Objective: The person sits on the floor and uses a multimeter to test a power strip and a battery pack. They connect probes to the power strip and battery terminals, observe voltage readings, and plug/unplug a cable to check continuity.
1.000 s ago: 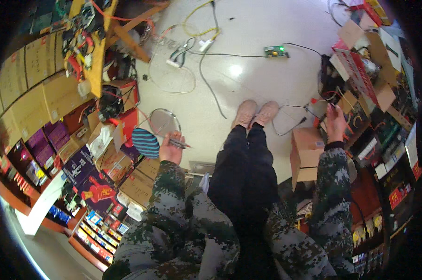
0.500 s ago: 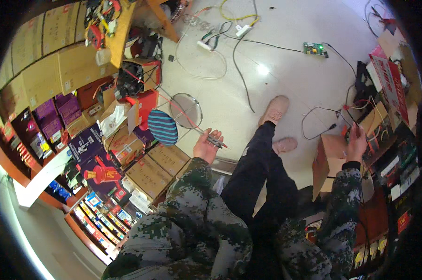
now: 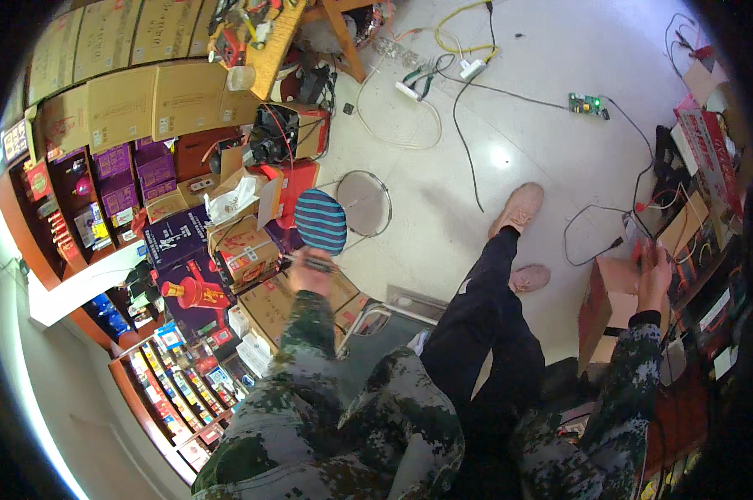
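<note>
My left hand (image 3: 311, 275), smeared by motion, is closed round dark, slim test probes, just below the round blue-and-black striped cushion (image 3: 320, 222) of a stool. A red lead (image 3: 290, 137) hangs from the bench at upper left. Over on the right, my right hand (image 3: 655, 279) is closed with its fingertips together, above an open cardboard box (image 3: 607, 304). Thin dark cables run up to those fingertips; what they pinch is too small to make out. A green circuit board (image 3: 589, 105) with a lit green light lies on the floor, wired to a black cable.
White power strips (image 3: 472, 69) and loose cables lie across the pale floor. A metal ring (image 3: 365, 203) stands beside the cushion. Cartons (image 3: 189, 100) and shelves line the left; a wooden bench (image 3: 278, 52) holds tools. A folding chair (image 3: 385, 333) is near my legs.
My left hand has moved left and turned over with the probes, from open-palmed beside the ring to below the cushion. My right hand stays by the box. The whole view has shifted slightly.
</note>
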Available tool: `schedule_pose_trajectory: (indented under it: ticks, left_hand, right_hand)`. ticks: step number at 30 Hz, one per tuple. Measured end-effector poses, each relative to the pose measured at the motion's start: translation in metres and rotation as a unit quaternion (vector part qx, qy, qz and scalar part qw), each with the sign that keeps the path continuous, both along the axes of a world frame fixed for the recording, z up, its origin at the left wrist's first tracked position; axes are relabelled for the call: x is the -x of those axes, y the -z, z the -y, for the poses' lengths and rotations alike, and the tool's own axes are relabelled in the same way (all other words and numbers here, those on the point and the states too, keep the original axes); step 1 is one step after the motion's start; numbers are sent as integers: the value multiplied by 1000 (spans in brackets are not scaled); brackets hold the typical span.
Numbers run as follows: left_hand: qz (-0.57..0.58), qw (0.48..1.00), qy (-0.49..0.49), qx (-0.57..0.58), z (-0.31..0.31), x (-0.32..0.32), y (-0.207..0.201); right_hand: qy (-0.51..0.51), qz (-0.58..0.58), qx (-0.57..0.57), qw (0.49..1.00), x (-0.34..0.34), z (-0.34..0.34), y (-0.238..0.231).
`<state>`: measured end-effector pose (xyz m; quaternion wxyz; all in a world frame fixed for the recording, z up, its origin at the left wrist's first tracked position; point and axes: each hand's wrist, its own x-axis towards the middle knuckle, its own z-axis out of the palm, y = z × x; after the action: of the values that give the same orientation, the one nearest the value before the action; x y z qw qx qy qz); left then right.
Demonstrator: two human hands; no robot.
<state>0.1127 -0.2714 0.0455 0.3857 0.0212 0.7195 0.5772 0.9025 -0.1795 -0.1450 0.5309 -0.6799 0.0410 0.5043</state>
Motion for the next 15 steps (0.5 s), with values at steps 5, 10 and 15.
schedule_pose_trajectory:
  ticks: [5, 10, 15]
  left_hand:
    - [-100, 994, 8, -39, -62, 139, -126]
    - [-206, 951, -114, -202, -164, 225, -263]
    - [-267, 937, -125, -188, -241, 258, -325]
  right_hand:
    - [-4, -17, -18, 1000, 4, -6, -19]
    - [-12, 35, -24, 999, 5, -23, -32]
    - [-139, 187, -40, 972, -2, -20, -14]
